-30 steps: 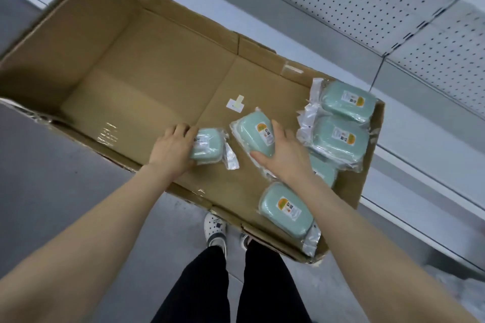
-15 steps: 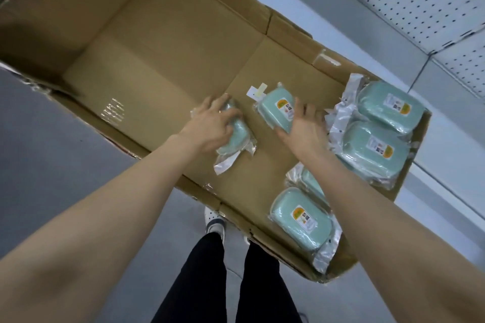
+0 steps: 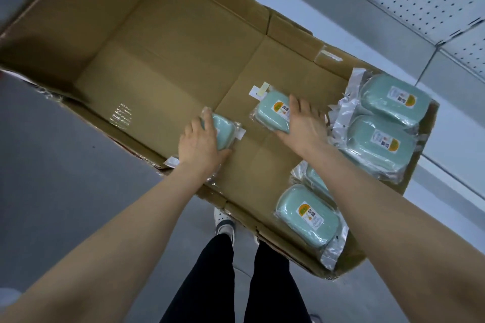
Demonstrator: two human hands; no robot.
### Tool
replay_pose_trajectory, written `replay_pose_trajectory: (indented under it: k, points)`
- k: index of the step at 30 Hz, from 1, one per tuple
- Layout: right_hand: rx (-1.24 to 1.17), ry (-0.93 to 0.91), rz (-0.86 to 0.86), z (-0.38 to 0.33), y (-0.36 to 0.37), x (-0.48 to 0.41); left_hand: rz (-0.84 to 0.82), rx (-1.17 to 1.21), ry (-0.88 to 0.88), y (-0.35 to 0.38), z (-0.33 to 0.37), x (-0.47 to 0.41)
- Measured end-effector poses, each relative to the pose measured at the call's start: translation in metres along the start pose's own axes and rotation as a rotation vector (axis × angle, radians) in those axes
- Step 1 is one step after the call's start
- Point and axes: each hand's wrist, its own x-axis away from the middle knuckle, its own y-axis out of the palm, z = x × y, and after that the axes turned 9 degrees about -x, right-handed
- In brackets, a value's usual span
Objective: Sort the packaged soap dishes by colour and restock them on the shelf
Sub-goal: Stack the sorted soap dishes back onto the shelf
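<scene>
Left hand (image 3: 202, 144) grips the left dish (image 3: 223, 130), a wrapped mint-green soap dish. Fingers are curled over its top, thumb at its near side. It sits on the box (image 3: 170, 60) floor close to the near long edge, about midway along. The hand covers most of it, so the long axis is unreadable and no label shows. The wrap tail points toward the right end.

Right hand (image 3: 304, 126) holds the right dish (image 3: 271, 113), fingers spread almost straight across it, thumb hooked on its near edge. Label up, mid-floor, just beside the tape scrap (image 3: 259, 90). Axis partly hidden.

Other stock is label up, long axes roughly along the box's long edges:
- far-corner dish (image 3: 393, 98) and second dish (image 3: 378, 144) side by side at the right end
- near-edge dish (image 3: 307, 215)
- covered dish (image 3: 315, 178), mostly under the right forearm, label not visible

Diff: 1 s ago the right dish was well short of the tape scrap. Since 0.5 s ago it has barely changed, and the left hand sits slightly closer to the near edge.
</scene>
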Motion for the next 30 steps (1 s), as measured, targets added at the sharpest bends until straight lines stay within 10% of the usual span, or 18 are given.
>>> replay_pose_trajectory:
  k: [15, 30]
  points:
    - [-0.040, -0.003, 0.380, 0.033, -0.151, 0.096, 0.203, 0.169, 0.321, -0.150, 0.042, 0.015]
    - [0.042, 0.223, 0.795, 0.233, -0.323, 0.280, 0.545, -0.086, 0.982, -0.347, 0.290, 0.078]
